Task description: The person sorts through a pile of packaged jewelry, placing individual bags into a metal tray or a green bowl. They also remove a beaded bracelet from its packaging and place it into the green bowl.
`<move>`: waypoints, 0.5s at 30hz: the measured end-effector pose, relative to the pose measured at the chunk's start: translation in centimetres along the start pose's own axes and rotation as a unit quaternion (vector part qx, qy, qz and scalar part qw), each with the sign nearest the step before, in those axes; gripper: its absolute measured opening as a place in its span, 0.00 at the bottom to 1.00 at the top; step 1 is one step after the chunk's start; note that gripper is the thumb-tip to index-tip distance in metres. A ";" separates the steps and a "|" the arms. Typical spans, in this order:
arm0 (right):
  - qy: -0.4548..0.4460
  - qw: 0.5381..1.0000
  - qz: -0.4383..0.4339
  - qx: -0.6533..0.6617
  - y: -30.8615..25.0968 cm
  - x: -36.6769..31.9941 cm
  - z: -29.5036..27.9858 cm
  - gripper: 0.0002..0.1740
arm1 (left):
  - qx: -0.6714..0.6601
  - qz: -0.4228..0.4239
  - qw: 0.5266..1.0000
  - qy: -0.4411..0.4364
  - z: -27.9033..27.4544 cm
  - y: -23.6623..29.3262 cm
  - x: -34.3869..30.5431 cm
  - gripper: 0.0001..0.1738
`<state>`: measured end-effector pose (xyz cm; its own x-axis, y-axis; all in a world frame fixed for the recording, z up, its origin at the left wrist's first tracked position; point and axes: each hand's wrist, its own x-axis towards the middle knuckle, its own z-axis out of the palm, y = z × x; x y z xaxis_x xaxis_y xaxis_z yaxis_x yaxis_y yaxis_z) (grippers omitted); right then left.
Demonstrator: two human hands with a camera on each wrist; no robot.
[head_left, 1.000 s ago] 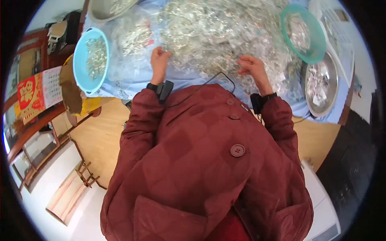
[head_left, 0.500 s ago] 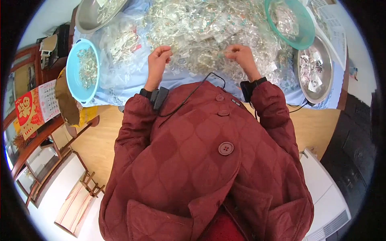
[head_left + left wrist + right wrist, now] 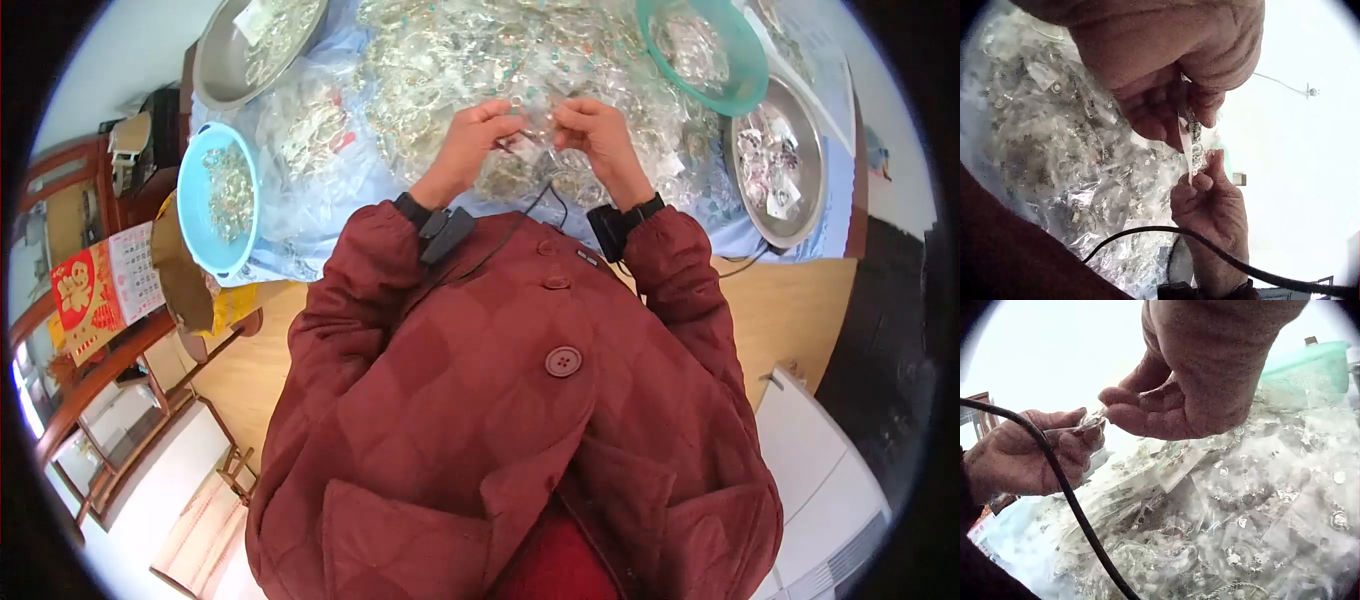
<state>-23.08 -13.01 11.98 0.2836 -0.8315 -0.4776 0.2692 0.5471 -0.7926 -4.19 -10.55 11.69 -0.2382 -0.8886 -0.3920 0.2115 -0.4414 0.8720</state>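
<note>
Over the near edge of a heap of clear jewelry packets [image 3: 450, 70], the two hands meet at one small clear packet [image 3: 1195, 150] with silvery, chain-like jewelry. The left hand [image 3: 462, 155] pinches one end between thumb and fingers. At the other end, the right hand [image 3: 603, 145] holds it with thumb and fingertips. The right wrist view shows the packet [image 3: 1091, 419] as a shiny bit between both sets of fingertips, raised above the heap. What the jewelry piece is cannot be made out.
A light blue basin [image 3: 190, 205] and a metal basin [image 3: 215, 75] stand at left. A green basket [image 3: 752, 85] and another metal bowl [image 3: 812, 190] stand at right, with packets in them. A black cable [image 3: 490, 250] runs between the wrists, crossing both wrist views.
The left hand has moved right across the heap to join the right hand. The hands, formerly well apart, now come together at the small packet. The head view has shifted somewhat.
</note>
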 end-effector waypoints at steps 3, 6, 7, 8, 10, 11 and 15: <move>0.007 0.995 -0.030 -0.096 0.9 0.8 -0.9 0.07 | 0.043 0.006 0.999 0.018 -0.7 -1.6 0.2 0.11; 0.015 0.989 -0.011 -0.144 1.1 0.7 -0.3 0.08 | 0.061 0.015 0.998 0.024 -0.5 -1.0 -0.5 0.09; -0.012 0.989 -0.015 -0.145 1.3 0.6 0.6 0.08 | 0.076 0.026 0.996 0.026 -1.1 -1.7 -0.1 0.08; 0.012 0.994 -0.022 -0.110 1.0 0.2 1.7 0.08 | 0.080 0.034 0.995 0.046 -1.6 -1.8 -0.2 0.08; 0.031 0.996 -0.027 -0.076 1.0 0.6 2.8 0.08 | 0.102 0.044 0.994 -0.004 -2.1 -2.0 -0.8 0.08; -0.002 0.995 -0.015 -0.101 1.3 0.9 2.7 0.08 | 0.101 0.047 0.994 0.004 -2.3 -2.1 -1.2 0.08; -0.069 0.983 0.005 -0.171 1.9 1.3 2.4 0.09 | 0.088 0.035 0.995 0.013 -2.5 -2.8 -1.8 0.08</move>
<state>-19.96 -12.83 10.71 0.4139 -0.7921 -0.4485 -0.0523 0.4712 -0.8805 -2.00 -8.04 9.17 -0.2033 -0.9203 -0.3343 0.0565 -0.3519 0.9343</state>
